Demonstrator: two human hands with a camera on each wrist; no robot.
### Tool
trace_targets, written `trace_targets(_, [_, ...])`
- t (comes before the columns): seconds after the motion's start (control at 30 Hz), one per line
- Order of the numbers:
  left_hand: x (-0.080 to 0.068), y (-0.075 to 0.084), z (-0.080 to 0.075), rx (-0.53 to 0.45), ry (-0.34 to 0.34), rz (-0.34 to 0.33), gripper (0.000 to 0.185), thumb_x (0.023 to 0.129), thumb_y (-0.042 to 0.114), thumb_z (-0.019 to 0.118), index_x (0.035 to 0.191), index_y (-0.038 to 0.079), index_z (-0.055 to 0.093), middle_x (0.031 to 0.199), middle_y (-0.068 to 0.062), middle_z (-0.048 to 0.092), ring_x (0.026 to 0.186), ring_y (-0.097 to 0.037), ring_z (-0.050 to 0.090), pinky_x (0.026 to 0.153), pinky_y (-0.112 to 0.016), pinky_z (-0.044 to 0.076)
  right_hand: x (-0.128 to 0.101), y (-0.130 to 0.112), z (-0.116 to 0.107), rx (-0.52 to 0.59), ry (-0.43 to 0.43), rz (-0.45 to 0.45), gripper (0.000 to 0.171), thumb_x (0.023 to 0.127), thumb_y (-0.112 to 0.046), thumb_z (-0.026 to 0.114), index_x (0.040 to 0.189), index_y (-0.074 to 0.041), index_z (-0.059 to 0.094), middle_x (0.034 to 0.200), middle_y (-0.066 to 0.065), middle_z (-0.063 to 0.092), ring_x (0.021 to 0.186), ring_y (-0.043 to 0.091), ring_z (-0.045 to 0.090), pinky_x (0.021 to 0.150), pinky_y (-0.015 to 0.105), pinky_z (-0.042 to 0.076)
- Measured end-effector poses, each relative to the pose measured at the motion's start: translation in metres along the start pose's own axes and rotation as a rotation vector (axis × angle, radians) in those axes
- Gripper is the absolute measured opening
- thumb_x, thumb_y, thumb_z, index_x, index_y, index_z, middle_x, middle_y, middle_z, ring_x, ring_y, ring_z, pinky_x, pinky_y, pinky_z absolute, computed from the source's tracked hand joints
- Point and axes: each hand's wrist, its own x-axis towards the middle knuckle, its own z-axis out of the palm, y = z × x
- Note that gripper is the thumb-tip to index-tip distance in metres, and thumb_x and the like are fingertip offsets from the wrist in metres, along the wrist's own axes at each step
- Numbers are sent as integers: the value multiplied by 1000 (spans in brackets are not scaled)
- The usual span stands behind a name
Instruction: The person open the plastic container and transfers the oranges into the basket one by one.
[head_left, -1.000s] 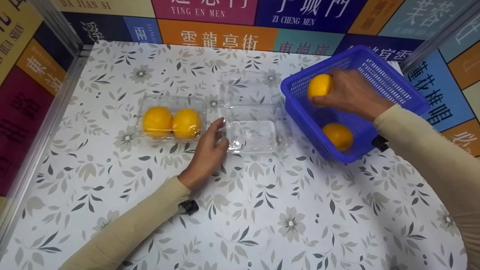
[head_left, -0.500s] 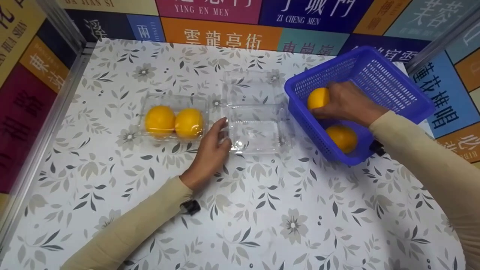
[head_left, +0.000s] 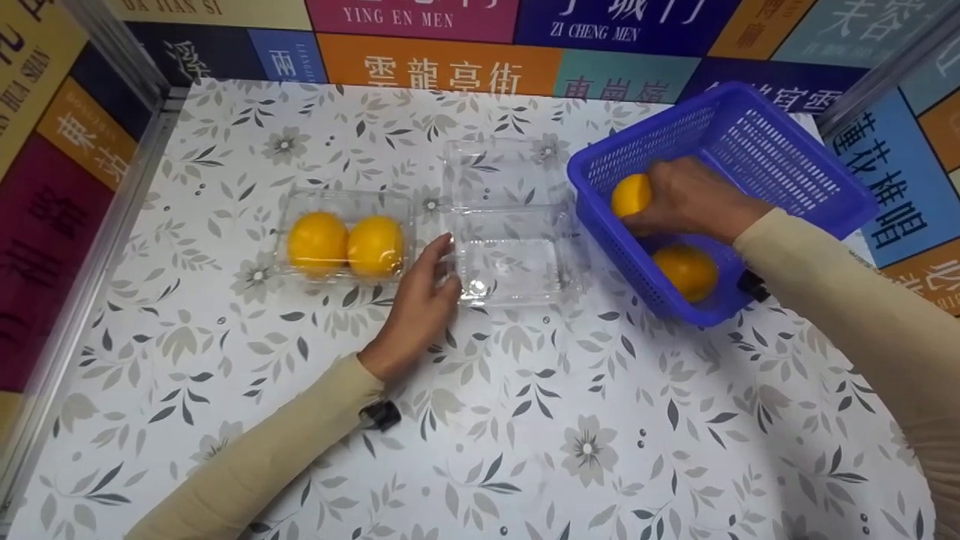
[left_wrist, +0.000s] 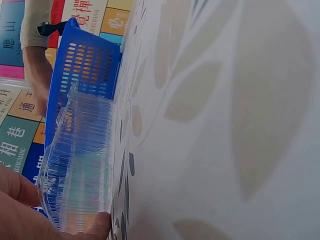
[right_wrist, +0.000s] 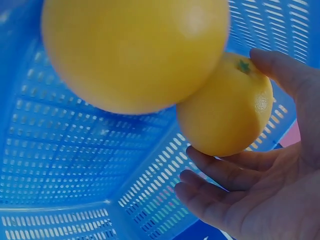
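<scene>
Left hand (head_left: 420, 307) flat, right hand (head_left: 694, 199) curled.

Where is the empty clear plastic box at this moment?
In the head view, the empty clear box lies open mid-table, between the closed box of two oranges and the blue basket; the left hand touches its left edge.

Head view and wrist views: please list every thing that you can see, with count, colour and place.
oranges: four, yellow-orange; two in the basket, two in the closed box.
basket: one, blue, table's right rear.
open box: one, clear, empty, centre.
closed box: one, clear, left of the open box.
table: one, white with grey leaves.
left hand: one, touches the open box's edge.
right hand: one, inside the basket, grips one orange.
</scene>
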Motion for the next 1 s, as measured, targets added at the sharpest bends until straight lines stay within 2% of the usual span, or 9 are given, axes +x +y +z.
trace_targets(0.2, [-1,0,0,-7,-1,-6,67,108,3,53,171,2,31,170,-21,43,153,-38,48,126,-45,42,5,-5,-4,-12,-35,3,65,91,-56,80,112,3,62,94,18,65,81,34,62,70,41,53])
trace_targets(0.37, [-1,1,0,-10,-5,-7,68,107,2,53,171,1,30,170,-21,42,153,-38,47,126,-45,42,9,-5,0,-29,-58,13,61,92,-55,79,109,1,63,92,17,66,79,33,62,71,41,52])
trace_targets(0.5, [0,1,-1,-8,-3,-1,67,106,0,53,170,-1,31,169,-23,43,152,-39,48,126,-46,43,13,-5,2,-47,-94,18,64,91,-56,77,112,3,60,94,18,64,82,34,61,72,42,52])
trace_targets(0.67, [0,2,-1,-10,-3,1,67,106,-1,52,170,-2,32,168,-25,44,152,-40,49,126,-45,44,15,-5,5,-52,-108,18,59,92,-51,77,111,2,61,93,18,64,81,34,61,71,42,51])
trace_targets(1.0, [1,-1,-1,-18,-3,3,67,107,0,53,170,-2,31,168,-24,43,151,-40,49,125,-45,44,10,-4,9,-84,-107,7,69,97,-47,72,133,9,52,106,25,61,91,41,62,81,52,56])
